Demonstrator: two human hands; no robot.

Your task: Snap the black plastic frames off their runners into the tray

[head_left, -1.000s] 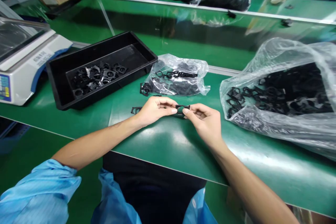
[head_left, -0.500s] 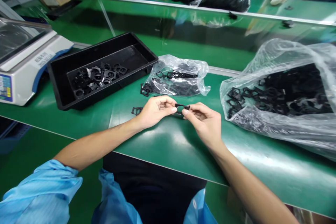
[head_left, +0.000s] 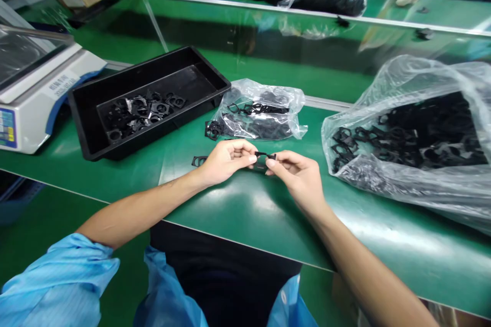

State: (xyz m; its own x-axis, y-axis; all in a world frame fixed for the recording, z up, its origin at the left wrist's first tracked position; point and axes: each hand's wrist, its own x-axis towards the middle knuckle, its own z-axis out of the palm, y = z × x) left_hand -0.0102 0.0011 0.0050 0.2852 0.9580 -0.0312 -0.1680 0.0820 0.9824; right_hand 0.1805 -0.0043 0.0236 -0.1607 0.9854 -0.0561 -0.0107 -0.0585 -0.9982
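- Beneath everything on my feed is the green surface [head_left: 238,209], its near edge running just in front of the person.
- Toward the right edge I have a large clear plastic bag [head_left: 406,184], mouth facing left, with plenty of black parts in it.
- By the far edge, left of centre, sits a black tray [head_left: 169,121]; a loose heap of black frames [head_left: 159,108] covers only some of its floor.
- At the far left corner I get part of a weighing scale [head_left: 49,92].
- Near the middle of the far edge lies a small clear bag [head_left: 264,125] of similar parts.
- Between these and the near edge, I have the left hand [head_left: 226,163] and right hand [head_left: 301,176], fingers of each pinching one end of the same piece.
- That piece, a small black plastic frame [head_left: 264,154], seems held just off the surface; I judge its handling unfinished, since neither hand has let go.
- A loose frame [head_left: 194,161] lies just left of the left hand. Many parts remain around; which are already handled, I cannot tell.
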